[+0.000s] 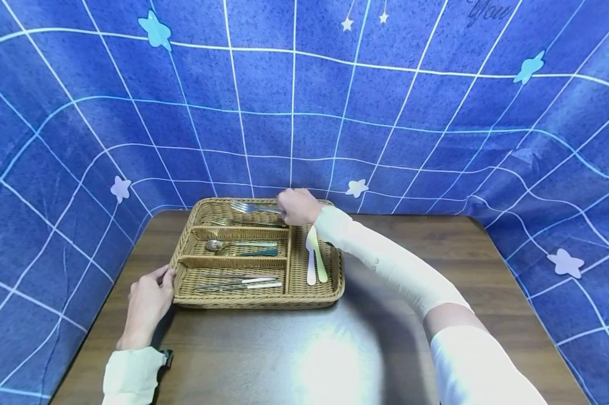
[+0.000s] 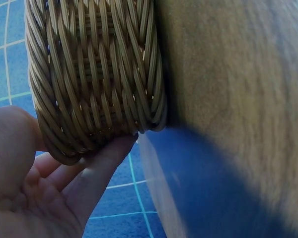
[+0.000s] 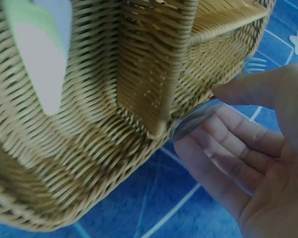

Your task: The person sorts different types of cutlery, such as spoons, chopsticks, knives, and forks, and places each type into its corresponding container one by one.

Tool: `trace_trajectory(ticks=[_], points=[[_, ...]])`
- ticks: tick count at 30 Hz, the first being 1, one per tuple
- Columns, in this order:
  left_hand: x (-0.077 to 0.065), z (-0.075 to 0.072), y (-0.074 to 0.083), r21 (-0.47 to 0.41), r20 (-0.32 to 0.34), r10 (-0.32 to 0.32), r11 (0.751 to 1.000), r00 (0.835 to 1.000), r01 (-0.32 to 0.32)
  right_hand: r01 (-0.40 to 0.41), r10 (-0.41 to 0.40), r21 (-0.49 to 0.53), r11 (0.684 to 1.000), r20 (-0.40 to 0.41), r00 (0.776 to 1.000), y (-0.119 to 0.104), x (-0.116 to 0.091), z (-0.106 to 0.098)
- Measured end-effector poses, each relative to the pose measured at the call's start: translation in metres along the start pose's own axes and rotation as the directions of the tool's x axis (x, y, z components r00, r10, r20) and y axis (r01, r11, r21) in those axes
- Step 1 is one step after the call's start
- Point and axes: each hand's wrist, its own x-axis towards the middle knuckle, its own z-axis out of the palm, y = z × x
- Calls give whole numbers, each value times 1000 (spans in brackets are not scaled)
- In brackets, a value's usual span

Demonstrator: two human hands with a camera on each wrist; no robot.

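A wicker cutlery tray (image 1: 264,304) with several compartments lies on the table. My left hand (image 1: 149,298) grips its left side, and in the left wrist view the fingers curl round the woven corner. At the tray's back edge my right hand (image 1: 298,207) pinches a fork (image 1: 249,207) by the handle, tines pointing left, over the rear compartment. In the right wrist view thumb and fingers close on the metal handle (image 3: 196,121) just beyond the rim. Below it, another fork (image 1: 222,221) lies in that rear compartment.
Spoons (image 1: 215,245) lie in the middle compartment and chopsticks (image 1: 249,286) in the front one. Pale green and lilac plastic cutlery (image 1: 318,261) fills the right compartment. A blue gridded cloth (image 1: 385,112) stands behind the wooden table (image 1: 223,349).
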Motion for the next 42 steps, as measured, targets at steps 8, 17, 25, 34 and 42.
trace_trajectory(ticks=[8,17,25,34,42], points=[[-1,1,1,4,5,0,1000,1000,0,8,-8,-15,1000,64,998,-11,31,7],[0,0,2,8,9,0,1000,1000,0,-16,17,-9,1000,139,990,-21,58,14],[-2,2,2,9,2,6,1000,1000,-6,-22,31,-38,999,245,969,-32,71,24],[-3,3,3,14,4,-3,1000,1000,3,-56,63,-31,998,326,943,-30,79,38],[-3,3,3,6,5,-8,1000,1000,7,-49,49,-9,999,353,934,-27,80,44]])
